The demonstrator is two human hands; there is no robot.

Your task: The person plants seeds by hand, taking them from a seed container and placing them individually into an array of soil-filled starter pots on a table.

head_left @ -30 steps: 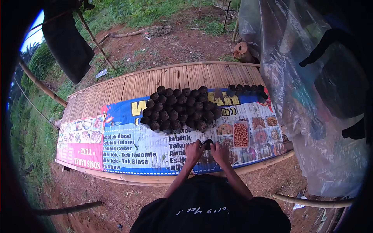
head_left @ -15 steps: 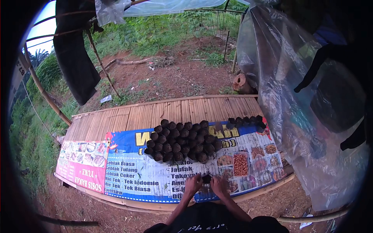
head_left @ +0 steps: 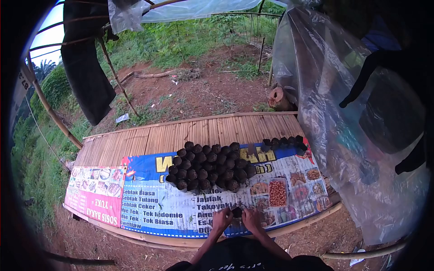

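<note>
Between both hands, close to the table's front edge, is a small black planting bag [head_left: 237, 212]. My left hand [head_left: 222, 219] pinches its left side, and my right hand [head_left: 252, 219] has closed fingers on the right side. What is inside the bag cannot be made out. Just beyond the hands stands a tight cluster of small black bags filled with dark soil [head_left: 209, 168]. To the right of the hands lies a clear tray of reddish seeds [head_left: 277, 193]. A short row of black bags [head_left: 284, 142] sits farther back on the right.
Printed banners [head_left: 149, 212] cover the front of the bamboo-slat table [head_left: 190, 132]. Clear plastic sheeting [head_left: 312, 90] hangs along the right side. A dark cloth [head_left: 86, 67] hangs from the poles at the left. A cut log [head_left: 279, 97] lies behind the table.
The view has shifted slightly. Both hands stay at the front edge, and the black bag between them has tilted or changed shape a little, its left side nearer the left fingers.
</note>
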